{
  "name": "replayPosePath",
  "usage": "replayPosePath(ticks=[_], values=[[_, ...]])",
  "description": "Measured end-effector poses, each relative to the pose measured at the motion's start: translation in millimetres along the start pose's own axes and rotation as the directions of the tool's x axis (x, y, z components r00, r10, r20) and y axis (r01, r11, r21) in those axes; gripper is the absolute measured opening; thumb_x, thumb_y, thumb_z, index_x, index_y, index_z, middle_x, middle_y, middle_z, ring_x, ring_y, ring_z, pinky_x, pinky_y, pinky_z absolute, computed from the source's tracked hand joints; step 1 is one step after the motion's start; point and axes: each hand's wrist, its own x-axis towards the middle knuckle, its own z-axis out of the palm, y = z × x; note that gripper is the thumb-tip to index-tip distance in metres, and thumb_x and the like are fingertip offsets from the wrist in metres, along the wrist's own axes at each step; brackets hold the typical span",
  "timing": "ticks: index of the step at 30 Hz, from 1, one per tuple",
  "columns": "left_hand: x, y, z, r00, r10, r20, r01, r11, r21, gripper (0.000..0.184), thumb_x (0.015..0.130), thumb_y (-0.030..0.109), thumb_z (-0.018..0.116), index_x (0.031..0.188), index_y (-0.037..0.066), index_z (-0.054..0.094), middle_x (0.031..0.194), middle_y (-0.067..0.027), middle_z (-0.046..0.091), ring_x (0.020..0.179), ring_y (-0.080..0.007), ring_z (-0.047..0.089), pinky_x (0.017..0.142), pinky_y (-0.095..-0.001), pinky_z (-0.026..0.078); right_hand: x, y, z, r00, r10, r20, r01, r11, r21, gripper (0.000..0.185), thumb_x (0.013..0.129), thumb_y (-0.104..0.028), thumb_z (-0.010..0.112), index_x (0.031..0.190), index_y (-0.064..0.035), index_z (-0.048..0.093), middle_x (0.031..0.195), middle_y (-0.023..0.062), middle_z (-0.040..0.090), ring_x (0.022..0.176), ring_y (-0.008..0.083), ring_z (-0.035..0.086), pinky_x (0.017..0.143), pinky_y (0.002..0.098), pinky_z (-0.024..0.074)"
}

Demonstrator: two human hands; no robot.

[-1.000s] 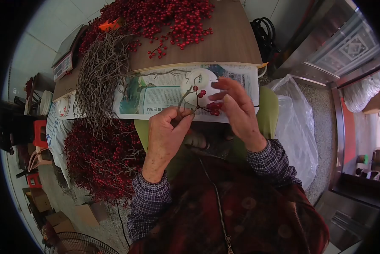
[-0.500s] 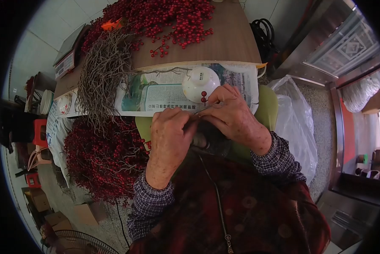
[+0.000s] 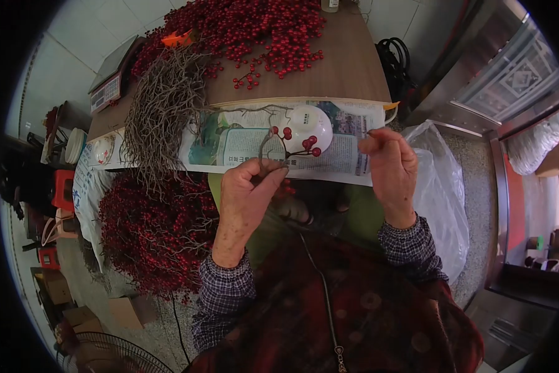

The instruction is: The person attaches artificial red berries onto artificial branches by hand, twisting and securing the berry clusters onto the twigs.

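My left hand (image 3: 247, 202) is closed, thumb against forefinger, on the base of an artificial berry sprig (image 3: 306, 144). Several red berries stick out from its thin dark stems, in front of an upturned white bowl (image 3: 316, 118). A curved grey-brown twig rises from the same grip. To the right, apart from the sprig, my right hand (image 3: 392, 171) is raised with its fingers curled and the fingertips together. Whether anything small is between them cannot be made out. Under both hands lies newspaper (image 3: 348, 152) along the table's near edge.
A bundle of bare grey twigs (image 3: 164, 105) hangs over the table edge at left. Red berry stems (image 3: 254, 31) are heaped on the table (image 3: 348, 62), and a berry pile (image 3: 152, 236) lies below left. A scale (image 3: 105, 93) stands far left; a clear plastic bag (image 3: 438, 205) is at right.
My hands have moved apart: the right went right and off the sprig, while the left stays gripping it. The berries now spread out in front of the bowl, in clearer view.
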Motion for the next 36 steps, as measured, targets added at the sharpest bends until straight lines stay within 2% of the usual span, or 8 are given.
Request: replayPosePath(ticks=[2,4,10,14,16,22,28,36], values=[[3.5,-0.2,-7.7,1.000,0.026,-0.008,-0.026,0.999,-0.029,0.007,0.087,0.002,0.065,0.089,-0.002,0.069,0.073,0.0005,0.063,0.069,-0.0036,0.055,0.065,-0.0198,0.044,-6.0,7.2,-14.2,0.992,0.129,0.009,-0.128,0.979,0.157,0.010,0.092,0.003,0.053,0.089,0.0006,0.062,0.068,0.0017,0.052,0.069,0.0134,0.052,0.073,0.0244,0.0452],[6.4,0.2,-15.2,0.998,-0.035,-0.058,0.022,0.977,-0.211,0.010,0.091,0.007,0.063,0.094,-0.001,0.068,0.073,0.0001,0.062,0.068,-0.0063,0.055,0.068,-0.0221,0.045,-14.0,13.6,-20.8,0.931,0.264,0.252,-0.294,0.951,0.091,0.009,0.093,-0.002,0.055,0.087,0.0011,0.062,0.067,0.0013,0.055,0.066,0.0106,0.054,0.069,0.0225,0.0467],[28.1,-20.6,-43.4,0.984,0.072,-0.165,-0.163,0.746,-0.646,0.016,0.093,0.016,0.063,0.097,0.001,0.067,0.083,-0.0036,0.065,0.068,-0.0104,0.060,0.067,-0.0253,0.051,-30.3,24.0,25.8,0.874,0.445,0.197,-0.338,0.847,-0.411,0.015,0.094,-0.008,0.056,0.081,-0.0011,0.060,0.074,0.0016,0.060,0.061,0.0069,0.052,0.061,0.0199,0.0431],[32.4,-24.6,-56.5,0.975,0.081,-0.207,-0.211,0.634,-0.744,0.017,0.095,0.016,0.060,0.098,0.001,0.066,0.076,-0.0025,0.061,0.071,-0.0125,0.060,0.068,-0.0273,0.052,-33.2,34.4,28.6,0.840,0.498,0.215,-0.402,0.838,-0.369,0.019,0.096,-0.011,0.052,0.082,-0.0003,0.060,0.073,0.0010,0.058,0.060,0.0073,0.052,0.060,0.0193,0.0425],[34.1,-27.3,-61.3,0.972,0.057,-0.229,-0.215,0.616,-0.758,0.018,0.095,0.017,0.059,0.099,0.001,0.065,0.075,-0.0022,0.061,0.071,-0.0129,0.060,0.068,-0.0276,0.051,-30.0,35.2,23.6,0.724,0.658,0.209,-0.565,0.739,-0.368,0.025,0.098,-0.015,0.048,0.082,-0.0001,0.061,0.070,0.0005,0.057,0.059,0.0074,0.052,0.061,0.0196,0.0428],[40.1,-35.4,-69.8,0.964,-0.014,-0.264,-0.206,0.584,-0.785,0.020,0.096,0.020,0.059,0.101,0.002,0.064,0.075,-0.0012,0.060,0.072,-0.0143,0.060,0.068,-0.0286,0.051,-18.6,50.8,38.4,0.909,0.328,0.256,-0.210,0.893,-0.397,0.018,0.093,-0.011,0.056,0.107,0.0008,0.057,0.085,0.0031,0.063,0.068,0.0065,0.053,0.061,0.0217,0.0438],[41.2,-34.3,-77.5,0.964,-0.027,-0.264,-0.204,0.558,-0.804,0.020,0.096,0.022,0.059,0.102,0.003,0.064,0.076,-0.0006,0.061,0.073,-0.0149,0.061,0.067,-0.0292,0.050,-14.3,59.4,51.3,0.892,0.388,0.230,-0.239,0.839,-0.489,0.037,0.087,0.001,0.061,0.122,-0.0004,0.049,0.109,0.0086,0.065,0.069,0.0053,0.050,0.063,0.0209,0.0436],[11.7,-35.4,-106.5,0.968,-0.057,-0.243,-0.182,0.506,-0.843,0.023,0.096,0.024,0.058,0.102,0.003,0.064,0.077,-0.0016,0.063,0.072,-0.0164,0.063,0.066,-0.0294,0.053,-21.7,65.4,66.6,0.852,0.455,0.259,-0.326,0.848,-0.418,0.032,0.089,0.001,0.055,0.121,-0.0006,0.051,0.108,0.0081,0.065,0.069,0.0060,0.051,0.064,0.0208,0.0449]])
